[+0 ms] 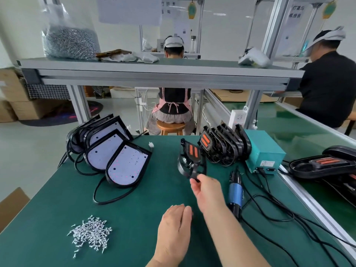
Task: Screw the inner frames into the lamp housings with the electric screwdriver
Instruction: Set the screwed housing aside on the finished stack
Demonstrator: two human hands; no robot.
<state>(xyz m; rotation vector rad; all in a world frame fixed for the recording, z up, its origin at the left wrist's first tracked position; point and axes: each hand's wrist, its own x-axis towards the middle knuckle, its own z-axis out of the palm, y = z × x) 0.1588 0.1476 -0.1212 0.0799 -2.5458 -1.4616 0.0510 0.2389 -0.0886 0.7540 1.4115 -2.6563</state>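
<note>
**Right hand (207, 191) lifts an inner frame (189, 158) by its lower end**

Head view: the right forearm enters from the lower right of the frame and reaches up toward the centre. The hand pinches the bottom tip of the inner frame between thumb and fingertips. The frame, black with two orange strips, stands nearly upright above the hand, clear of the green table (57, 199), with its orange face toward the camera.

The left hand (174, 228) lies palm down on the table at lower centre — fingers together and relaxed, holding nothing. It sits just below and to the left of the right wrist.

The electric screwdriver (236, 191), with a blue and black barrel, lies on the table just right of the right hand, untouched, its cable trailing toward the lower right. Above it, a row of further inner frames (221, 147) leans against a teal power box (264, 151).

The lamp housings (119, 157) lie overlapped in the left middle of the frame — pale boards facing up, black cords looping out — well apart from both hands. A loose heap of screws (90, 234) sits at lower left, to the left of the left hand.
</note>
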